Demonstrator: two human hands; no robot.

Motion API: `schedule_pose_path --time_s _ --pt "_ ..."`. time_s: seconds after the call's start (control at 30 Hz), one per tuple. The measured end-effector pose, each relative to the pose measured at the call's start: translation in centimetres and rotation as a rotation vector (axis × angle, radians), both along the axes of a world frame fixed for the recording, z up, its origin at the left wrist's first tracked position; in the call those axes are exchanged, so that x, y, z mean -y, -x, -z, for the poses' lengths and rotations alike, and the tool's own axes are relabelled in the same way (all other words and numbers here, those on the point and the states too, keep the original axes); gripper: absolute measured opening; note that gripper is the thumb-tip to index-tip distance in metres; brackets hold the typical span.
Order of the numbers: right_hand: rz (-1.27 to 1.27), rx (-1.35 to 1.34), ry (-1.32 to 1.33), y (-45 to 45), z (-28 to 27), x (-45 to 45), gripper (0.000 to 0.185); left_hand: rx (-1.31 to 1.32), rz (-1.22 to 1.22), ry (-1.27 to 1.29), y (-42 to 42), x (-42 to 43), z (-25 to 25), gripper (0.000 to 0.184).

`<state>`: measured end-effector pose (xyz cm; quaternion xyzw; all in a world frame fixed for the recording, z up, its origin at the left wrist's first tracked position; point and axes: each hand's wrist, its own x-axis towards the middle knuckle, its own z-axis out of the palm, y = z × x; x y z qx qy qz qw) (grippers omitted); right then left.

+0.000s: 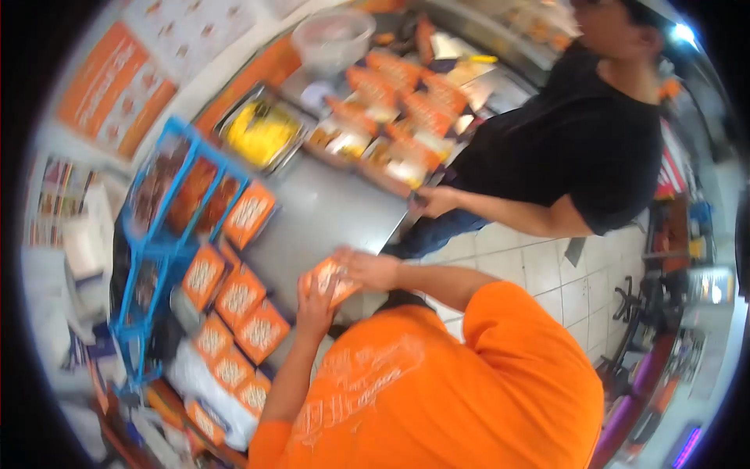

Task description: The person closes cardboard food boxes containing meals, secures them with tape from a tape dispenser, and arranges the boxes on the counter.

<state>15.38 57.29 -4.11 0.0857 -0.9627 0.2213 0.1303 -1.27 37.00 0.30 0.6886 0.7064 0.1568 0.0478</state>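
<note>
Both of my hands are around an orange box [337, 291] with white print, over the near edge of the steel counter. My left hand [314, 306] grips its left side, fingers bent over the top. From the right, my right hand [369, 270] presses on the box's far side. Blur hides the exact finger contact. Just left of my hands lie closed orange boxes, among them one box [262, 331] close to my left wrist and another box [239, 298] behind it.
A co-worker in a black shirt [578, 141] stands at right, a hand [437, 202] at the edge of a tray with several open orange boxes [402, 156]. Beyond the steel counter [336, 203] sit a pan of yellow food [262, 134] and a blue rack [176, 254].
</note>
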Motion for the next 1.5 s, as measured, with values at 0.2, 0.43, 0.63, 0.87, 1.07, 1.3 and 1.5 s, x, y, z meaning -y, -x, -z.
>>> schedule_pose_path --time_s 0.2,0.43,0.63,0.87,1.07,1.3,1.5 --pt "0.004 0.382 -0.127 -0.1 -5.4 -0.1 0.055 0.042 -0.070 -0.064 -0.8 0.4 -0.4 0.071" --pt "-0.011 0.324 -0.140 0.5 -7.4 -0.1 0.065 0.119 -0.138 0.010 -0.7 0.9 -1.2 0.064" --pt "0.139 0.294 -0.234 3.8 -8.0 1.7 0.059 -0.061 -0.078 0.074 4.0 -0.3 -0.5 0.054" --pt "0.782 -0.427 0.231 5.9 -19.0 -6.4 0.016 -0.185 -0.339 0.223 10.9 -3.9 -1.5 0.054" --pt "1.121 0.725 0.237 -0.9 -9.3 -24.1 0.047 -0.284 -0.559 0.254 9.7 -6.1 -3.8 0.056" --pt "0.786 0.807 0.236 -4.0 1.6 -17.0 0.058 1.189 -0.578 0.092 -1.9 -11.3 -6.3 0.045" --pt "0.730 0.902 0.790 1.5 -7.5 -2.3 0.060 1.296 -0.554 0.025 0.8 -10.4 -4.5 0.046"
